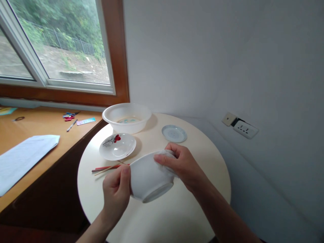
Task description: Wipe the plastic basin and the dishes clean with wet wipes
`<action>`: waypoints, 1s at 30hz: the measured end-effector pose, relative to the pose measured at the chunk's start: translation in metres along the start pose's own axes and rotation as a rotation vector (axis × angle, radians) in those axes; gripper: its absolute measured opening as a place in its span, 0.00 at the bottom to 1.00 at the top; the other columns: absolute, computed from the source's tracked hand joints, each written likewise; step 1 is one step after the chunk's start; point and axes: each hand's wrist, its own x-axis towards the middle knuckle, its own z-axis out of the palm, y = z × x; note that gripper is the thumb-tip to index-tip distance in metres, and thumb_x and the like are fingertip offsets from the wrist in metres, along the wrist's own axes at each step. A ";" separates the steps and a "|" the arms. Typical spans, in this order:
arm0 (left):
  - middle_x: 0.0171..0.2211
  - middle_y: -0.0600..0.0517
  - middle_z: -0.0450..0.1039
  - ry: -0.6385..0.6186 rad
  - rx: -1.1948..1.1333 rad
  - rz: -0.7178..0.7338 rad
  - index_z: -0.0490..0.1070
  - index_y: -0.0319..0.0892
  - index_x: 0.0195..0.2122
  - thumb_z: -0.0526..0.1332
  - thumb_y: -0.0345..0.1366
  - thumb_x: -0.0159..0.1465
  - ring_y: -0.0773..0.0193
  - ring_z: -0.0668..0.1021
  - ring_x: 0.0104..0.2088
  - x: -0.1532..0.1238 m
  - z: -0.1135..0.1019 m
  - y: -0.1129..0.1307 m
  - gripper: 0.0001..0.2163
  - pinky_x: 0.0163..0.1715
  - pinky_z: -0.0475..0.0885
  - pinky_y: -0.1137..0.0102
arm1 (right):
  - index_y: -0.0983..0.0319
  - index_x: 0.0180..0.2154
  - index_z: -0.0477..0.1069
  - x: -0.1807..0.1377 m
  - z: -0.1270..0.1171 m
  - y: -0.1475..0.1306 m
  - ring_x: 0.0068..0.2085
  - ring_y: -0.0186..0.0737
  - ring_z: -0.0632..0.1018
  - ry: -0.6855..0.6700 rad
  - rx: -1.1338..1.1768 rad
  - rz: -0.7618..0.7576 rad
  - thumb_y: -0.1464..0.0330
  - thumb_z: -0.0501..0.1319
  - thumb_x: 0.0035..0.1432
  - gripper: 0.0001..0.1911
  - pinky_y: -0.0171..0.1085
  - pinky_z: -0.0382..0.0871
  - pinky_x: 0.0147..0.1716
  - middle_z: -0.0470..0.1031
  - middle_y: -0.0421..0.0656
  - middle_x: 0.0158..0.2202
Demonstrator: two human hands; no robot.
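Note:
A white bowl (148, 175) is held tilted above the round table, its foot ring towards me and its inside hidden. My left hand (117, 187) is closed on the bowl's left edge, thumb on the outside. At the opposite side my right hand (181, 163) is closed around what looks like a thin white cloth (164, 154), pressed over the rim; some of the cloth is hidden by the fingers. Behind the bowl lies a shallow white dish (121, 152) with a red flower pattern. Several chopsticks (105, 168), red and light wood, lie left of the bowl, partly covered by it.
On the round table (202, 158) stand a white plastic basin (126, 126) and a small pale blue plate (174, 133). A wooden desk (63, 114) at the left holds folded white fabric (27, 157), scissors and a pen. A wall with a socket (245, 128) bounds the right.

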 end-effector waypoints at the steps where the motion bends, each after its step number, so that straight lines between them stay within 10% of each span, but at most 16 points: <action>1: 0.12 0.57 0.53 0.001 0.025 0.026 0.58 0.41 0.13 0.53 0.41 0.62 0.71 0.58 0.15 -0.001 0.000 0.001 0.20 0.14 0.54 0.74 | 0.61 0.18 0.59 0.001 0.001 0.001 0.19 0.26 0.59 0.019 -0.009 -0.007 0.58 0.68 0.38 0.21 0.29 0.51 0.17 0.58 0.32 0.16; 8: 0.11 0.56 0.53 -0.023 0.117 0.088 0.56 0.42 0.11 0.54 0.38 0.60 0.71 0.59 0.14 -0.001 -0.007 0.001 0.20 0.14 0.55 0.74 | 0.63 0.21 0.66 0.003 -0.017 0.016 0.19 0.28 0.62 -0.255 0.118 0.092 0.56 0.68 0.38 0.18 0.30 0.51 0.18 0.62 0.35 0.17; 14: 0.11 0.57 0.53 -0.037 0.079 0.094 0.56 0.41 0.11 0.54 0.36 0.59 0.72 0.58 0.13 -0.003 0.001 0.003 0.19 0.13 0.53 0.75 | 0.61 0.16 0.53 0.002 -0.003 0.008 0.19 0.26 0.55 -0.027 -0.044 0.017 0.56 0.68 0.38 0.25 0.30 0.44 0.17 0.52 0.31 0.16; 21: 0.11 0.56 0.55 -0.063 0.051 -0.028 0.59 0.41 0.11 0.56 0.40 0.57 0.71 0.60 0.14 0.003 -0.006 0.001 0.18 0.14 0.54 0.74 | 0.63 0.18 0.63 0.007 -0.015 0.022 0.19 0.27 0.58 -0.204 0.051 0.076 0.56 0.66 0.39 0.19 0.31 0.47 0.19 0.57 0.33 0.15; 30: 0.11 0.57 0.53 -0.102 0.124 0.101 0.55 0.41 0.12 0.53 0.35 0.60 0.72 0.58 0.13 0.000 -0.004 0.000 0.19 0.13 0.53 0.75 | 0.61 0.16 0.55 0.004 -0.007 0.018 0.19 0.26 0.54 -0.096 -0.018 0.032 0.56 0.67 0.38 0.23 0.31 0.44 0.18 0.52 0.32 0.15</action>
